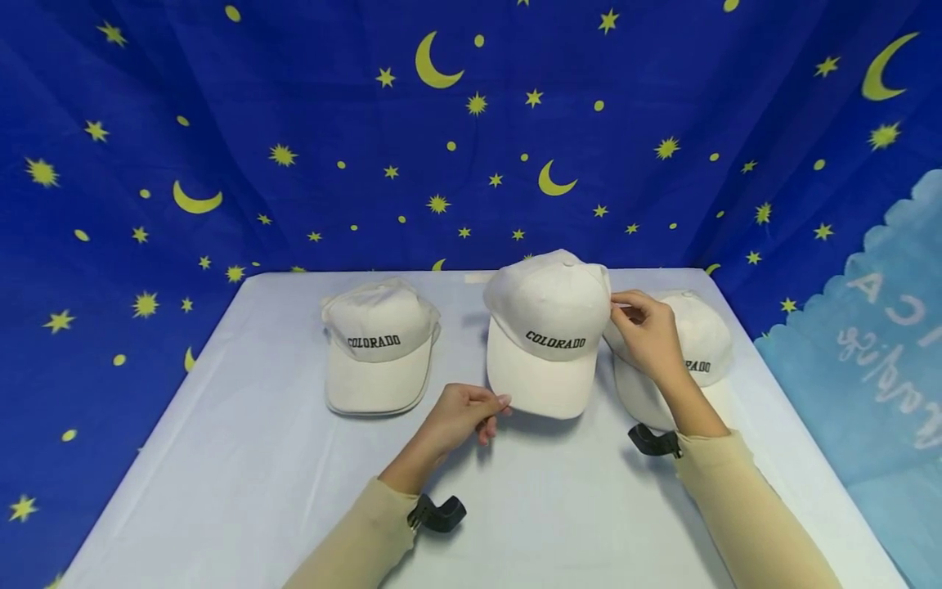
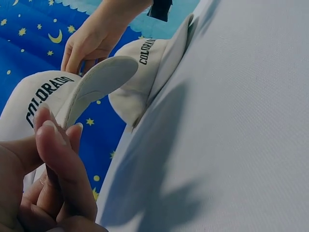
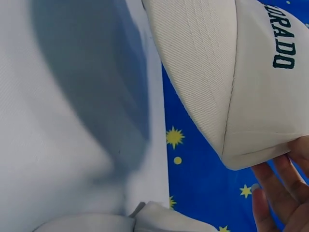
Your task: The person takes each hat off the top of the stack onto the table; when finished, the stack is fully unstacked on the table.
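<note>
A white baseball cap (image 1: 548, 307) with dark COLORADO lettering is held up off the table, its brim toward me. My left hand (image 1: 465, 415) pinches the brim at its left corner between thumb and fingers. At the cap's right side, the lower edge of the crown is gripped by my right hand (image 1: 649, 334); the right wrist view shows its fingers (image 3: 275, 188) under that edge. A matching cap (image 1: 702, 327) lies on the table behind my right hand, which hides part of its lettering. Another such cap (image 1: 379, 348) rests at the left, with a second edge showing beneath its brim.
The table has a white cover (image 1: 243, 491). A dark blue curtain (image 1: 331, 106) with yellow moons and stars stands behind and at the sides. Light blue cloth with white writing (image 1: 883, 343) hangs on the right. Each wrist carries a black camera mount (image 1: 439, 514).
</note>
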Tool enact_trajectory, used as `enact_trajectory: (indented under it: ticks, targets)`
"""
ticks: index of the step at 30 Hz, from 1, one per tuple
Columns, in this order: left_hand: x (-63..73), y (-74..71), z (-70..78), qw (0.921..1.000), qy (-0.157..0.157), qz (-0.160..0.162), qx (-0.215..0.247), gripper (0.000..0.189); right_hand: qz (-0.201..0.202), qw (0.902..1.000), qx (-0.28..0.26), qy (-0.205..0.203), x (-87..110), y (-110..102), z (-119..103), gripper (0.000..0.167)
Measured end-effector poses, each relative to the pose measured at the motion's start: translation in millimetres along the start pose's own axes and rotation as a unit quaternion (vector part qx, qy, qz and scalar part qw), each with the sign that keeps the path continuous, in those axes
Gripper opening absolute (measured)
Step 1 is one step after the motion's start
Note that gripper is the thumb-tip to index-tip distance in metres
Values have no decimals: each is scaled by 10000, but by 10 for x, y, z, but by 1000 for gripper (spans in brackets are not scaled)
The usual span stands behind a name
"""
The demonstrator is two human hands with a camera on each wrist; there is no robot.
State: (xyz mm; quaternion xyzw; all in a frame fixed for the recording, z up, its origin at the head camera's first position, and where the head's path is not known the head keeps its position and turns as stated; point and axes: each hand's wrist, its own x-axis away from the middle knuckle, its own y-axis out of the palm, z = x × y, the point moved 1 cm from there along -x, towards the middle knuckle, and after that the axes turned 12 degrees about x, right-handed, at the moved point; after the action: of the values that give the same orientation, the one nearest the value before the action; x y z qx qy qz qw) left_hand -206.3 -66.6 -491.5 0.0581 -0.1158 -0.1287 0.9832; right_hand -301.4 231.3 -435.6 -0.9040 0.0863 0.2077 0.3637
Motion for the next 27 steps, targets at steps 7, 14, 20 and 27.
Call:
enact_trajectory:
  ticks: [7,14,20,27]
  targets:
    - [-74,46,-25,9999,-113,-98,-53,33,-37,9997,150,176,-7,-16,78,19]
    - [-133,69,-62,9996,-198,-176,-78,35,-156,9996,40,225,-12,-3,158,20]
    - [-185,55,-106,9991,-376,-160,57,33,-245,9994,63,255,-13,23,256,20]
    - [-238,54,-154,9981,-583,-131,119,32,-470,9977,-299,378,-26,26,231,22]
